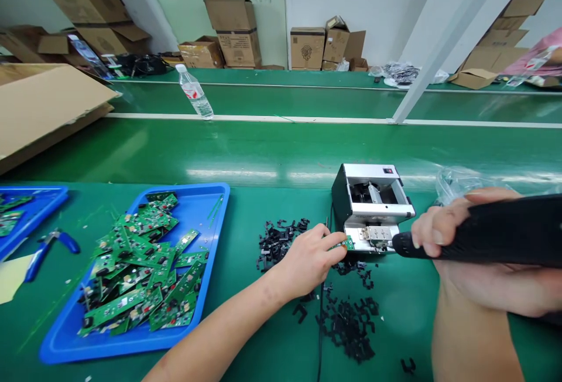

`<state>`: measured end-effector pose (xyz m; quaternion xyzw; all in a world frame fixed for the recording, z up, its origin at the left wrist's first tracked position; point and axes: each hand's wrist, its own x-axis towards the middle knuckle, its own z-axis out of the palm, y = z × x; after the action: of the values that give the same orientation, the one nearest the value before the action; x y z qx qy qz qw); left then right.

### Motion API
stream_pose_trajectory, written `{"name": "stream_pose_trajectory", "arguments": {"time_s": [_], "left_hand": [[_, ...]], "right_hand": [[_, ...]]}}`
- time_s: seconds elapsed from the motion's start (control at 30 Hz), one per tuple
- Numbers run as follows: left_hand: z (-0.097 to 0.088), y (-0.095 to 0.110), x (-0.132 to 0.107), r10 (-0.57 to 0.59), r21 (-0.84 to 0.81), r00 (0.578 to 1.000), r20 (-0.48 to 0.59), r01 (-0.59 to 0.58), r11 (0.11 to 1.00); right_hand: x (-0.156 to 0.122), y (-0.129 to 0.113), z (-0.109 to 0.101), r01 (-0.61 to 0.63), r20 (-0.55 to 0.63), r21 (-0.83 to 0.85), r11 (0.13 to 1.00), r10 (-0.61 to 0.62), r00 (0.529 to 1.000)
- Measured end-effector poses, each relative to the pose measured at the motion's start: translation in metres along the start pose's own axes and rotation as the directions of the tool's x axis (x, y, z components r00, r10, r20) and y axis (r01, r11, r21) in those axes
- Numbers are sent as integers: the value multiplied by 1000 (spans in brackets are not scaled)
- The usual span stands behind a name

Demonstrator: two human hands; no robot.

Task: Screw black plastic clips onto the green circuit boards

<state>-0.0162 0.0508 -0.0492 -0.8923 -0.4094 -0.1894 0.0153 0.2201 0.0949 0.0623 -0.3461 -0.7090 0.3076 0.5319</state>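
Observation:
My right hand (456,241) is wrapped round a black electric screwdriver (504,229), held nearly level. Its nose points left, at the front block of a silver-and-black screw feeder (373,206); whether the bit touches a screw there I cannot tell. My left hand (309,259) pinches a small green circuit board (349,243), mostly hidden under the fingers, at the feeder's left front corner. Small black plastic clips (281,241) lie heaped behind my left hand, and another pile of black clips (351,326) lies in front of the feeder.
A blue tray (222,218) full of green circuit boards stands at left, with another blue tray (57,194) beyond it. Blue-handled pliers (41,259) lie between them. A black cable (320,335) runs toward me. A water bottle (195,94) and cardboard boxes (307,48) stand farther back.

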Motion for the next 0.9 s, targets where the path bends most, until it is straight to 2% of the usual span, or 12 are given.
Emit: {"name": "stream_pose_trajectory", "arguments": {"time_s": [0.07, 0.1, 0.2, 0.33, 0.43, 0.53, 0.67, 0.73, 0.83, 0.9], "left_hand": [[1, 0, 0, -2, 9, 1000, 7, 2, 1000], [2, 0, 0, -3, 14, 1000, 13, 2, 1000], [3, 0, 0, -2, 21, 1000, 28, 1, 1000], [2, 0, 0, -5, 16, 999, 36, 4, 1000], [1, 1, 1, -3, 14, 1000, 30, 3, 1000], [0, 1, 2, -2, 6, 1000, 23, 2, 1000], [-2, 2, 3, 4, -5, 999, 35, -4, 1000], [-2, 2, 3, 6, -7, 999, 34, -6, 1000], [0, 1, 2, 3, -3, 1000, 21, -3, 1000], [1, 0, 1, 4, -4, 1000, 19, -4, 1000]], "right_hand": [[10, -5, 18, -54, -63, 225, 973, 70, 996], [13, -5, 24, -91, -78, 283, 955, 117, 990], [15, -2, 33, -173, -62, 303, 937, 200, 978], [9, 7, 30, -185, -43, 345, 920, 213, 976], [4, 12, 28, -162, -36, 363, 917, 188, 981], [-1, 14, 25, -128, 22, 417, 900, 130, 991], [1, 8, 20, -121, 24, 490, 864, 125, 992], [7, 1, 21, -99, 4, 472, 876, 110, 994], [19, -9, 33, -113, -21, 379, 919, 131, 991], [27, -12, 45, -144, -34, 371, 917, 168, 985]]}}
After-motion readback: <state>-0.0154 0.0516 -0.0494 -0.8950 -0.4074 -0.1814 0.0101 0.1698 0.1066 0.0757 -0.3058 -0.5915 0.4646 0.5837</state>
